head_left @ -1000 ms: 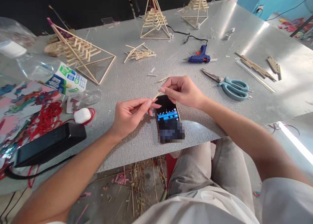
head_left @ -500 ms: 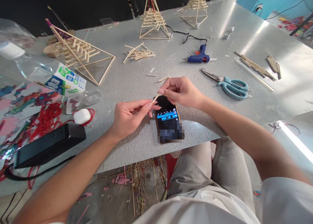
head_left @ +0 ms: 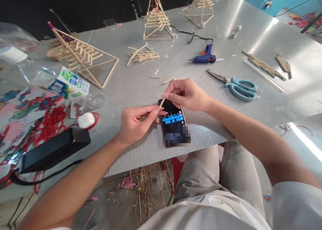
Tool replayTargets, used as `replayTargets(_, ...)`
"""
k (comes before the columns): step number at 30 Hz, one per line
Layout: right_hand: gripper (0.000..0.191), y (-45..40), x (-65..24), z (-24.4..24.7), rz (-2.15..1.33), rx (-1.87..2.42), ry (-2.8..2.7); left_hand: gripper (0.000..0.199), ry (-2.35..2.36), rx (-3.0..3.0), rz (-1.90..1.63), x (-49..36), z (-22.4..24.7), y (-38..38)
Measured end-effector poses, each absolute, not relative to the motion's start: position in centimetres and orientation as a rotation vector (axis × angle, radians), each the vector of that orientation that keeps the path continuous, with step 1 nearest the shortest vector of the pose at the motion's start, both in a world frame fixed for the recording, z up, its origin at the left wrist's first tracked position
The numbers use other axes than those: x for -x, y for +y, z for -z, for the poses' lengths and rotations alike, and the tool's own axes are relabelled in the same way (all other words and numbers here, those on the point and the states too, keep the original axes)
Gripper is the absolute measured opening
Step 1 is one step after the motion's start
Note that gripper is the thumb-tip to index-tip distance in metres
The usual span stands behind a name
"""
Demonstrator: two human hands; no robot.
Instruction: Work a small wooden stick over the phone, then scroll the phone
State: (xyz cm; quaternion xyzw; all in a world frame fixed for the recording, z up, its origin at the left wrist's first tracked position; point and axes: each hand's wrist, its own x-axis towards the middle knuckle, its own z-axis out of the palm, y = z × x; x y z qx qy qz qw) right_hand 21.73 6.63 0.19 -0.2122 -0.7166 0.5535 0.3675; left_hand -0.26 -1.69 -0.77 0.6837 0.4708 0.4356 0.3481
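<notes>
Head view, only view. Left hand (head_left: pixel 136 122) low over near edge of grey table (head_left: pixel 141 85), thumb and forefinger pinched on lower end of short wooden stick (head_left: pixel 161 104); remaining fingers curled under. Right hand (head_left: pixel 187 94) just beyond and right of it, fingertips closed on upper end of same stick, other fingers folded in. Stick tilted, held between both hands directly above far end of phone (head_left: pixel 173 122). Phone flat on table, screen lit, near end close to table edge. Left of left hand: white earbud case (head_left: pixel 86 120) on red cord tangle (head_left: pixel 50 121), black power bank (head_left: pixel 54 149) nearer, at left edge. Farther left: clear plastic bottle (head_left: pixel 54 77) lying on its side, green-and-blue label up. Beyond it, stick pyramid (head_left: pixel 83 57) tipped on its side. Far centre: loose stick pile (head_left: pixel 142 54), then two upright pyramids (head_left: pixel 157 18) and (head_left: pixel 202 8). Right of centre: blue glue gun (head_left: pixel 205 57), black cable trailing off far side. Nearer and right of gun: teal-handled scissors (head_left: pixel 236 85), blades shut, pointing left. Far right: flat wooden strips (head_left: pixel 264 67). Below table edge: stick offcuts and pink scraps on floor (head_left: pixel 141 193); knee in grey trousers (head_left: pixel 218 176) right of them.
</notes>
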Motion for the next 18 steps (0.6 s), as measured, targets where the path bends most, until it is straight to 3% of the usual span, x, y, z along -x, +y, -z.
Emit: replayTargets(18, 0.052, 6.79, -21.68, -0.01, -1.505, 0.557, -1.784, 0.020, 1.215, -1.708, -1.171, 0.13, 0.29, -1.76)
